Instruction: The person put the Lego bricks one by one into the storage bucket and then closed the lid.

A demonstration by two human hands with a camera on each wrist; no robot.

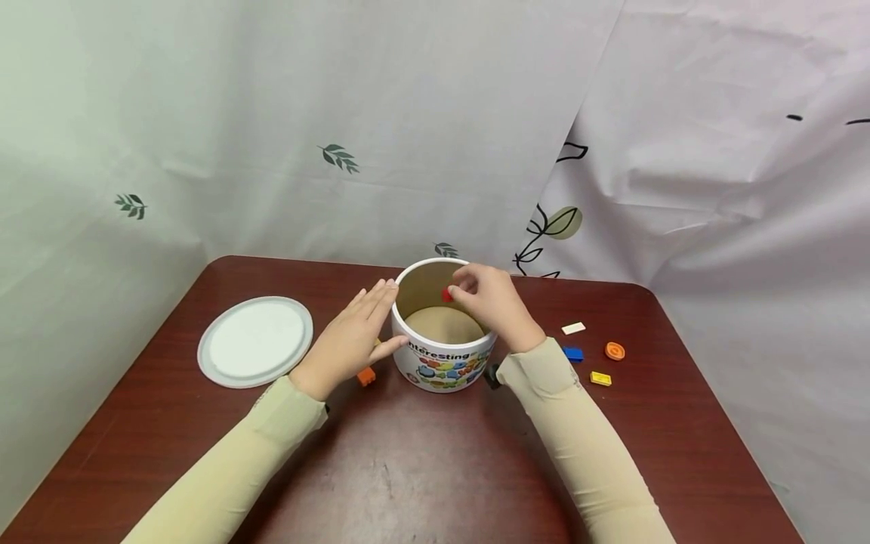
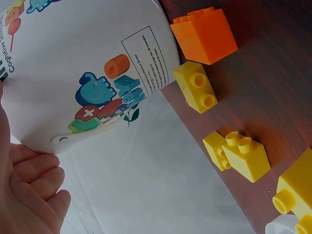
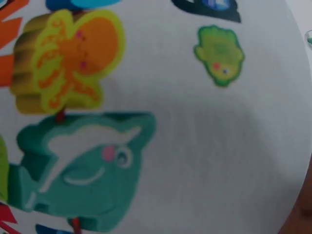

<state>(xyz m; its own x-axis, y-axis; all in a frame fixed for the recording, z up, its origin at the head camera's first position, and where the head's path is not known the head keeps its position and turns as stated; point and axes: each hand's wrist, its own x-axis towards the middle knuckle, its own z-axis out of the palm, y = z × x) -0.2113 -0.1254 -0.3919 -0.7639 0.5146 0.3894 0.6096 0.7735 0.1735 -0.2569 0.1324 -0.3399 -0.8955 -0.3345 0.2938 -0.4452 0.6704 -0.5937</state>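
Observation:
A round white tub (image 1: 440, 363) with colourful toy pictures on its side stands at the middle of the table. My left hand (image 1: 353, 336) lies against the tub's left side, fingers straight and reaching its rim. In the left wrist view, fingers (image 2: 41, 178) touch the tub's printed wall (image 2: 97, 48) near the edge. Over the tub's opening, my right hand (image 1: 491, 301) pinches a small red block (image 1: 446, 294) between thumb and fingers; most of the block is hidden. Only the printed tub wall (image 3: 204, 146) fills the right wrist view, close up.
A white round lid (image 1: 255, 341) lies at the left. An orange brick (image 2: 207, 36) and several yellow bricks (image 2: 246, 156) sit beside the tub. To the right lie a white piece (image 1: 574, 328), a blue brick (image 1: 573, 353), a yellow brick (image 1: 600, 378) and an orange round piece (image 1: 615, 350).

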